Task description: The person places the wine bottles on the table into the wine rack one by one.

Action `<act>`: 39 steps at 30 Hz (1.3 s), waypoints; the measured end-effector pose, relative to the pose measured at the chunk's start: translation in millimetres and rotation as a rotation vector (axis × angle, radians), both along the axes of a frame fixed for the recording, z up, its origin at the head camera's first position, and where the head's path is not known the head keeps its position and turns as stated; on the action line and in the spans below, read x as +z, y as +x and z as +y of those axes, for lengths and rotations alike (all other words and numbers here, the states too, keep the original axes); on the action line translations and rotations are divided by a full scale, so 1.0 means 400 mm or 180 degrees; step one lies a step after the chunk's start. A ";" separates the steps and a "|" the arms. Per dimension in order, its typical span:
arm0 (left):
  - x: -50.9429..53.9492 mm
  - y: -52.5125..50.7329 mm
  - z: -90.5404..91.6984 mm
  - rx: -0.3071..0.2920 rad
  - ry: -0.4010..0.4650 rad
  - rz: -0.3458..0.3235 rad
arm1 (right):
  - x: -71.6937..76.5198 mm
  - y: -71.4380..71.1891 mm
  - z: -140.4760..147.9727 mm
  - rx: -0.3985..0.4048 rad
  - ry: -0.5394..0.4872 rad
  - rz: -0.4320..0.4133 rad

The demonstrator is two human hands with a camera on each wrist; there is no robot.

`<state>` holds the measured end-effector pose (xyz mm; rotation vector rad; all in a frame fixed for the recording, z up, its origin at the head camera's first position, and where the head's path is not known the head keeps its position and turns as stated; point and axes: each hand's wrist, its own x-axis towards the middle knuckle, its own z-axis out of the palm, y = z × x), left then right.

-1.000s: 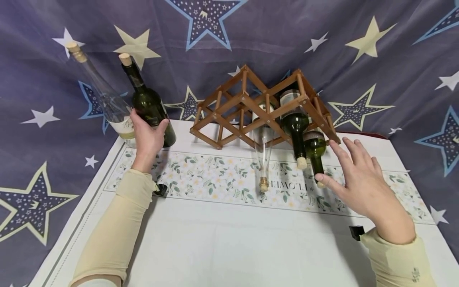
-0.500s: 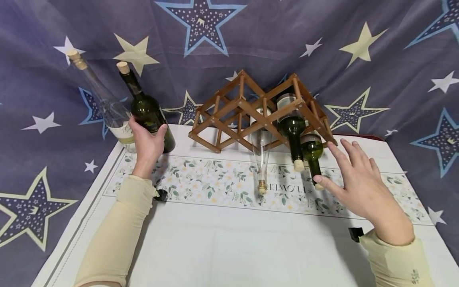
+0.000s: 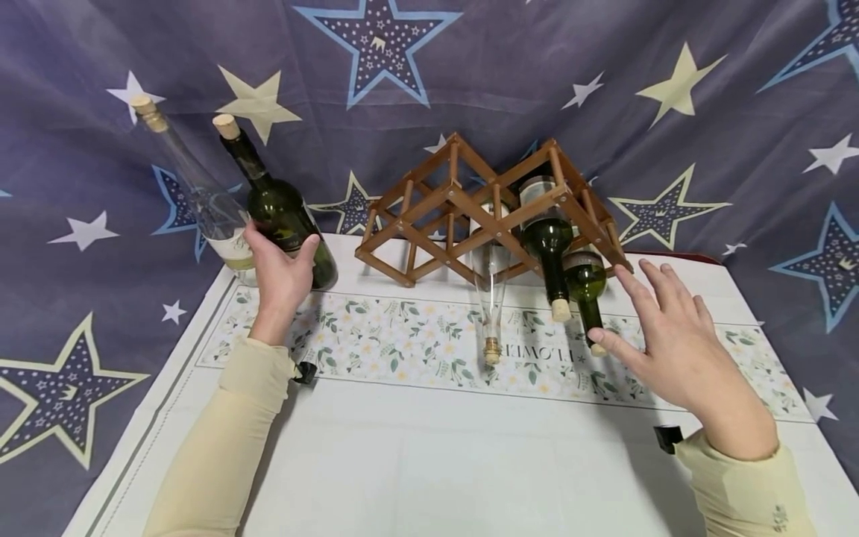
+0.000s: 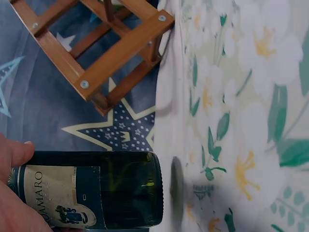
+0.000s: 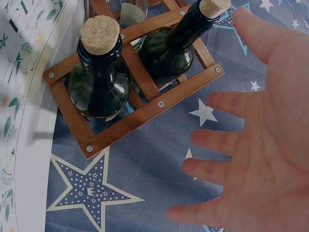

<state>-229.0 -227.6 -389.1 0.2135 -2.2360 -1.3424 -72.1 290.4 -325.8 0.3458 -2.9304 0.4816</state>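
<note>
Clear bottle: upright at the desk's back left corner, at 10 o'clock from the left hand; whether that hand touches it cannot be told.
Dark bottle: in the left hand, roughly upright, cork toward 11 o'clock; its base looks just off the desk.
Left grip: clasped round the dark bottle's body, the nearer hand by far.
Wooden rack: between the hands, toward 3 o'clock from the dark bottle, left cells closest.
Racked bottles: racked clear bottle, upper green bottle, lower green bottle; corks toward 6 o'clock, long axes crossing the dark bottle's.
Right grip: released, fingers spread, near the rack's right end; lower green bottle at 10 o'clock.
</note>
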 end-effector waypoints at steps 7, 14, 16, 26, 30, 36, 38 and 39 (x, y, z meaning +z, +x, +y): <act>0.019 0.051 0.014 -0.0083 0.0054 0.0096 | -0.001 0.007 -0.003 0.0032 -0.0005 -0.0010; 0.064 0.093 0.046 -0.0328 0.0238 0.0254 | 0.001 0.011 0.001 0.0058 0.0003 0.0013; 0.079 0.101 0.056 -0.0387 0.0312 0.0312 | 0.004 0.012 0.003 0.0058 -0.0012 0.0027; 0.134 0.122 0.095 -0.0544 0.0598 0.0659 | 0.027 0.003 -0.004 0.0142 -0.0144 0.0195; 0.144 0.138 0.112 -0.0699 0.0782 0.0843 | 0.038 0.000 -0.012 0.0188 -0.0141 0.0262; 0.146 0.159 0.141 -0.0828 0.1108 0.1127 | 0.051 -0.004 -0.036 0.0280 -0.0189 0.0372; 0.144 0.166 0.150 -0.0850 0.1164 0.1157 | 0.053 -0.004 -0.045 0.0303 -0.0196 0.0411; 0.144 0.170 0.155 -0.0864 0.1183 0.1166 | 0.053 -0.004 -0.050 0.0322 -0.0201 0.0438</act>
